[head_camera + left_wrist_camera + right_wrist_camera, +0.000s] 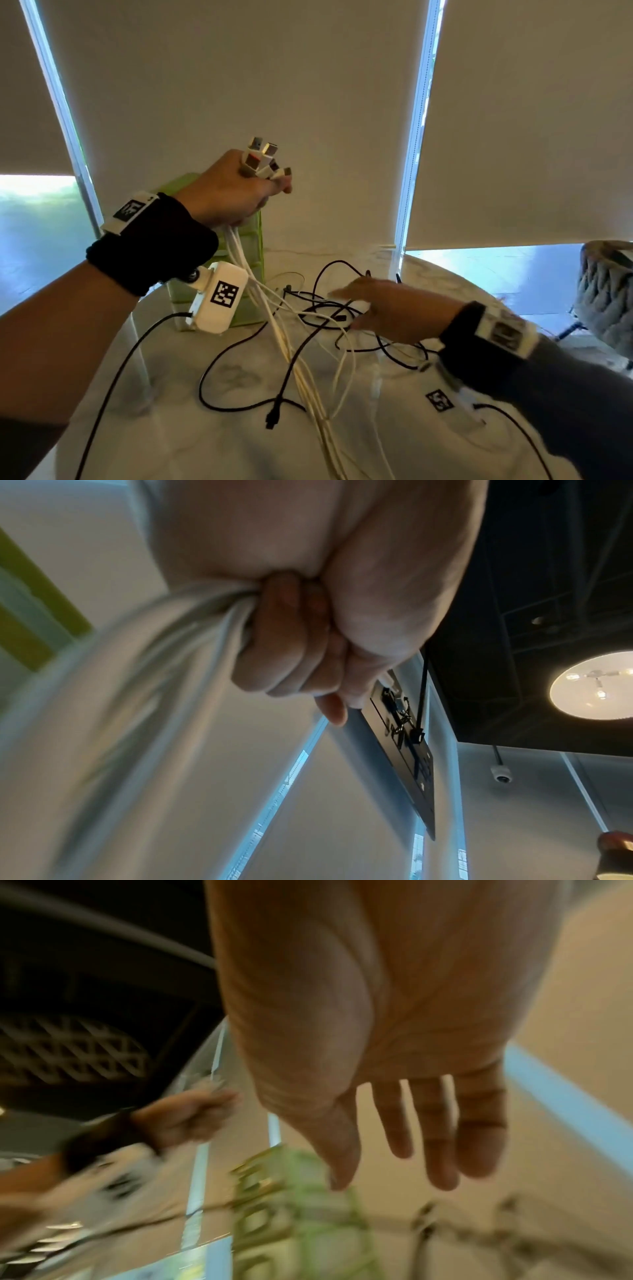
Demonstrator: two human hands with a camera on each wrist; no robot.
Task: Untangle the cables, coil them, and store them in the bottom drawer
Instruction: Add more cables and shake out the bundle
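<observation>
My left hand (236,192) is raised above the table and grips a bunch of white cables (291,346). Their plugs (262,159) stick up above the fist, and the strands hang down to the table. In the left wrist view the curled fingers (291,642) squeeze the white cables (171,631). My right hand (387,308) hovers low over a tangle of black cables (329,308), fingers straight and holding nothing. In the right wrist view the fingers (441,1137) are spread. A green drawer unit (251,260) stands behind the left hand, partly hidden.
The round marble table (219,425) carries loose black cable loops (239,394) at the front. Window blinds (239,85) hang behind. A grey knitted seat (606,291) stands at the right beyond the table edge.
</observation>
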